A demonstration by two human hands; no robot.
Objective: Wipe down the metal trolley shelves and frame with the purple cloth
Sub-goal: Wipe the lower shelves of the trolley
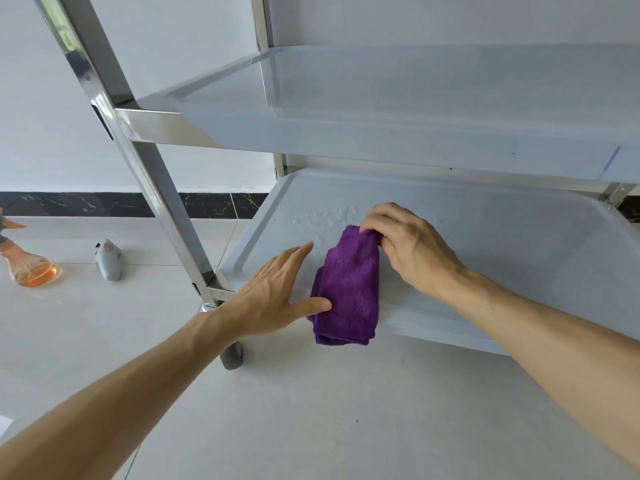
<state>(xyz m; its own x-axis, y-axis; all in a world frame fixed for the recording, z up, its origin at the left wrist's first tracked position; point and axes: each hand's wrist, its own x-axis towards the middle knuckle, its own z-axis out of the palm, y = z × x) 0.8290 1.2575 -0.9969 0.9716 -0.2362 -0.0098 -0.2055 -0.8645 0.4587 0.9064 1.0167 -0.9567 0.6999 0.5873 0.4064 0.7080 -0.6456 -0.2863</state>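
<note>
A folded purple cloth (348,289) lies on the lowest trolley shelf (502,244), its near end hanging over the shelf's front edge. My right hand (408,244) pinches the cloth's far end with curled fingers. My left hand (277,289) lies flat on the shelf beside the cloth, fingers straight, thumb touching its left edge. Water droplets (325,220) bead on the shelf just beyond the cloth. The shiny metal frame post (138,150) rises at the left, and a middle shelf (381,109) hangs above.
A spray bottle of orange liquid (31,268) and a small grey object (109,259) lie on the tiled floor at left. A grey caster wheel (232,355) sits under the post. A black skirting strip (86,204) runs along the white wall.
</note>
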